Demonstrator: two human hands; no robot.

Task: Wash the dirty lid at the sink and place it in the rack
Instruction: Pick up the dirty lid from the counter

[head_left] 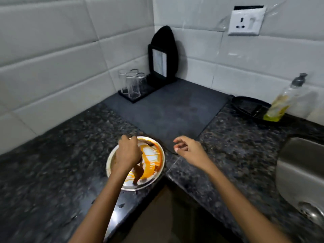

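Lying flat on the dark speckled bench (52,172), close to its inner corner edge, the dirty lid (154,155) is seen smeared with orange and brown streaks. The left hand (128,153) is held over the lid's left half, its fingers (130,138) curled downward at the far rim; whether the rim is actually gripped cannot be told, since the fingertips are hidden and blurred. The right hand (189,149) is held just to the right of the lid, apart from it, with its fingers (178,143) loosely spread and nothing grasped.

Beyond the fingers of both hands a dark mat (166,109) is spread on the bench. At the mat's far corner, against the tiled wall, a black rack (157,67) is stood, and clear glasses (131,85) are set upside down on its low tray, to the left of its upright part. Far to the right of the right fingers, part of a steel sink (298,172) is visible. Behind the sink, near the wall, a bottle of yellow liquid (282,102) is stood on a black tray (245,106). A white wall socket (245,21) is mounted above.
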